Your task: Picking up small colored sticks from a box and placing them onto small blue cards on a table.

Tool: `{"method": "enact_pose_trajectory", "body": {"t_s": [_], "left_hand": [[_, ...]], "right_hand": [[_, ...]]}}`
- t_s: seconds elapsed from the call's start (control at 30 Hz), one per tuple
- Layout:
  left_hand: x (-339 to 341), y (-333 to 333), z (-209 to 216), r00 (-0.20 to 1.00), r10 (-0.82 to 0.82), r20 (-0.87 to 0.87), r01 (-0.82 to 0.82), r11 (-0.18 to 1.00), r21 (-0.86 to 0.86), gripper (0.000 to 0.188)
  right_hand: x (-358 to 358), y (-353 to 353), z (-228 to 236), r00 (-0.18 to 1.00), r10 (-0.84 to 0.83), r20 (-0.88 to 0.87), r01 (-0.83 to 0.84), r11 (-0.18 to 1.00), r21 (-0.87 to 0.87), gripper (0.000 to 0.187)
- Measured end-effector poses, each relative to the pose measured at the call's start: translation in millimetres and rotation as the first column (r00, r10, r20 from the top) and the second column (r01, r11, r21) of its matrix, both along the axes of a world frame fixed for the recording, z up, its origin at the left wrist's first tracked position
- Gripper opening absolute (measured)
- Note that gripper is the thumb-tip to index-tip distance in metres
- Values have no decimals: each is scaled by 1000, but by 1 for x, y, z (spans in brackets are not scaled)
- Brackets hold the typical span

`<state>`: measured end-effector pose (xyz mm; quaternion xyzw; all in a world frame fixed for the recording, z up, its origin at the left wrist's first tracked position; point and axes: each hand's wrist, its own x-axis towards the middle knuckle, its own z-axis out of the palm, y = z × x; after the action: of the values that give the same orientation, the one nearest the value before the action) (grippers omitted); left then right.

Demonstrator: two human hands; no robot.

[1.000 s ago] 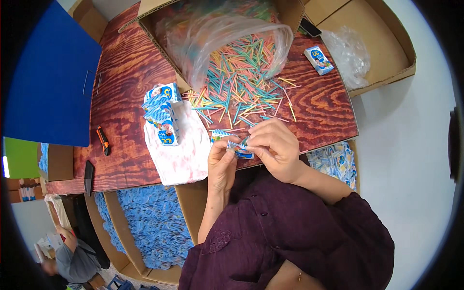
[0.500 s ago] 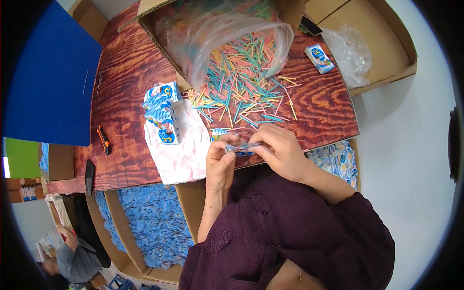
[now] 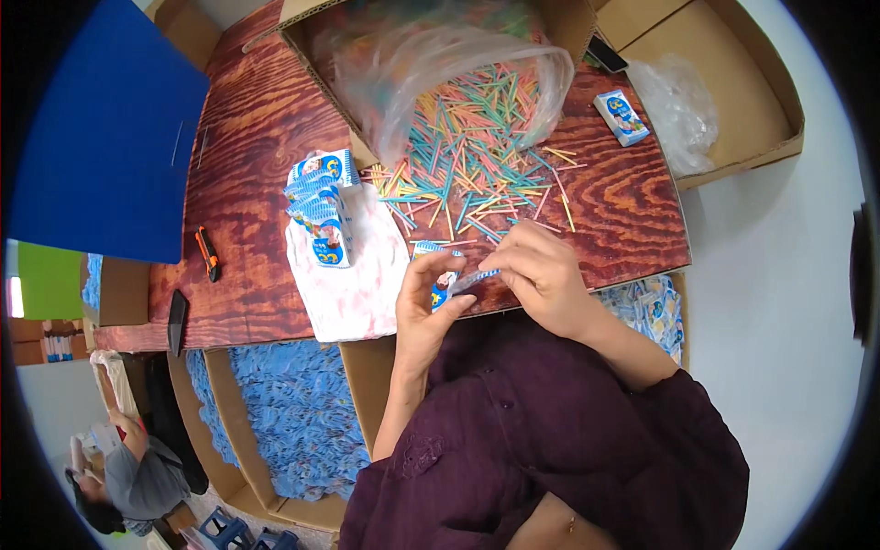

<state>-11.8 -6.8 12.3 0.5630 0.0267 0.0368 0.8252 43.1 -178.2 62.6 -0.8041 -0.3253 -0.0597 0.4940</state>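
A small clear and blue plastic packet (image 3: 470, 280) lies between my hands just over the table's near edge. My left hand (image 3: 423, 298) curls around its left end, with thumb and fingers at its edges. My right hand (image 3: 543, 277) pinches the other end, fingertips together. Behind my left fingers, a blue and white printed packet (image 3: 424, 247) partly shows at the table edge. Left of my hands, a stack of similar blue and white packets (image 3: 320, 220) rests on a white and pink cloth-like sheet (image 3: 353, 302). Loose pastel sticks (image 3: 477, 206) spread just beyond my hands.
An open carton (image 3: 325, 78) lined with clear plastic spills sticks onto the wood-grain table (image 3: 247, 128). A single packet (image 3: 621, 117) lies right, an orange cutter (image 3: 208, 254) left. Below are cartons of blue wrappers (image 3: 298, 412) and packets (image 3: 651, 316). Another person (image 3: 147, 477) sits lower left.
My hands have drawn slightly apart, and the packet between them is now stretched out and tilted. The left fingers have opened wider around it. The whole view has shifted slightly.
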Motion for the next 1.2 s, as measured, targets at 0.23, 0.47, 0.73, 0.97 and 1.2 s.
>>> {"method": "enact_pose_trajectory", "body": {"t_s": [0.23,0.47,0.73,0.97,1.2], "left_hand": [[1,14,-9,991,107,81,-109,994,27,10],[18,110,-14,898,433,74,-436,859,268,9],[56,145,-44,805,441,396,-577,429,695,46],[44,104,-41,838,497,226,-393,262,881,105],[41,116,-51,860,408,307,-426,243,871,91]], "right_hand": [[-3,15,-5,995,68,-78,-59,993,105,12],[6,-5,-25,902,34,-430,25,991,131,14],[7,-6,-36,862,50,-505,0,995,99,13],[11,-11,-48,847,44,-530,16,994,108,13],[11,-5,-48,864,47,-502,-29,999,44,13]]}}
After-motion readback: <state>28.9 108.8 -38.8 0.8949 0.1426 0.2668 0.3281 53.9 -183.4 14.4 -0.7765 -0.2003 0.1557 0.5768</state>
